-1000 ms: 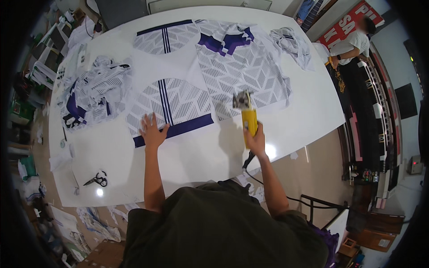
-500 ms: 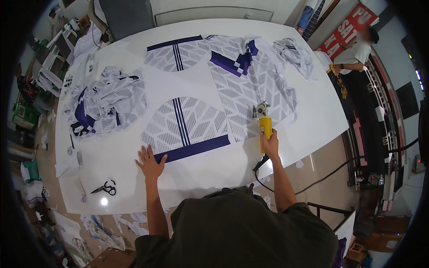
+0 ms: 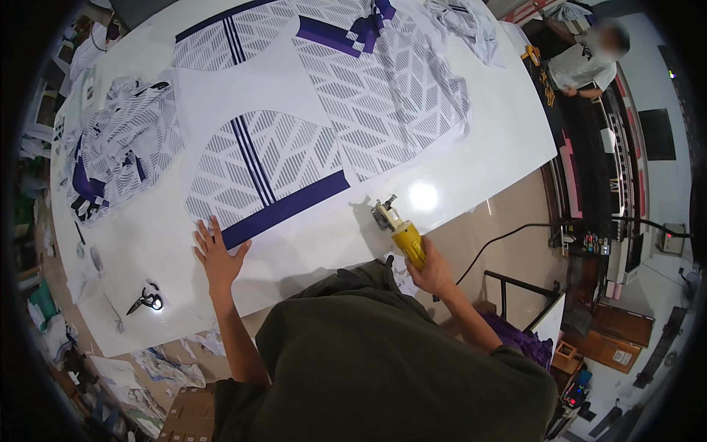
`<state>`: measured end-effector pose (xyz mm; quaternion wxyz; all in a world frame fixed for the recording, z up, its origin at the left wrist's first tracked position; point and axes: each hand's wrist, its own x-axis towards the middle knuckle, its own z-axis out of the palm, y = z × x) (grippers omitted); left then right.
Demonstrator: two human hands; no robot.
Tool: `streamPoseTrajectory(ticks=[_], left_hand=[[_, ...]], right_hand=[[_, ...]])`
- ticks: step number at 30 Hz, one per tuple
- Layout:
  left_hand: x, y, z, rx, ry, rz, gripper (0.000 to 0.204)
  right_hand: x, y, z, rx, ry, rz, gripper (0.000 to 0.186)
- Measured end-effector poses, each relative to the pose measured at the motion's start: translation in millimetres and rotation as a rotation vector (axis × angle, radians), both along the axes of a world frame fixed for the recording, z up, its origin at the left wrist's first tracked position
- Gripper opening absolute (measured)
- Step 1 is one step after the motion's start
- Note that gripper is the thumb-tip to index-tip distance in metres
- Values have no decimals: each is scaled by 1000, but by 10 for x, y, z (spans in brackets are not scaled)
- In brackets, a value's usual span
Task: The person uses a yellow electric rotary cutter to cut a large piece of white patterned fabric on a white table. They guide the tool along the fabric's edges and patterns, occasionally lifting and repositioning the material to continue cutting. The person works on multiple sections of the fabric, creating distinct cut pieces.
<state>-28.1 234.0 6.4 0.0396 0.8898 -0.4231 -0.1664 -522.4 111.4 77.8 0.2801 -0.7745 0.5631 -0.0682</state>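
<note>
My right hand (image 3: 431,267) is wrapped round the yellow body of an electric rotary cloth cutter (image 3: 409,244). Its metal cutting head points to the upper left, off the fabric and close to the table's near edge. My left hand (image 3: 221,256) lies with spread fingers at the lower left corner of a printed sleeve panel (image 3: 302,158), beside its dark purple band. A larger patterned fabric sheet (image 3: 383,96) with purple pieces on its top spreads to the right of that panel. Black-handled scissors (image 3: 147,298) rest on the table, left of my left hand.
The white table (image 3: 294,258) carries a crumpled heap of patterned cloth pieces (image 3: 125,144) on the left and a second sleeve panel (image 3: 232,37) at the far side. The cutter's black cable (image 3: 508,241) runs off to the right. Another person (image 3: 585,66) stands by a long machine at right.
My right hand has drawn the cutter back toward me and leftward, away from the fabric's right part. The view has shifted too. My left hand stays at the panel's corner.
</note>
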Motion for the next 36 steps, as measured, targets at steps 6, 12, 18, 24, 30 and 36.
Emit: streamPoseTrajectory(ticks=[6, 12, 18, 24, 30, 36], left_hand=[[57, 25, -20, 33, 74, 4, 116], [65, 51, -55, 24, 67, 1, 116], [58, 59, -76, -10, 90, 18, 116], [46, 51, -70, -31, 75, 20, 114], [37, 41, -49, -41, 101, 38, 115], [15, 47, -25, -68, 112, 38, 113]], right_hand=[[355, -96, -38, 154, 9, -89, 69], [616, -309, -85, 103, -43, -68, 69], [756, -469, -60, 144, -33, -82, 66], [1013, -799, -130, 128, -42, -61, 65], [1273, -1141, -152, 50, -84, -18, 57], [1514, -1488, -192, 50, -71, 34, 54]])
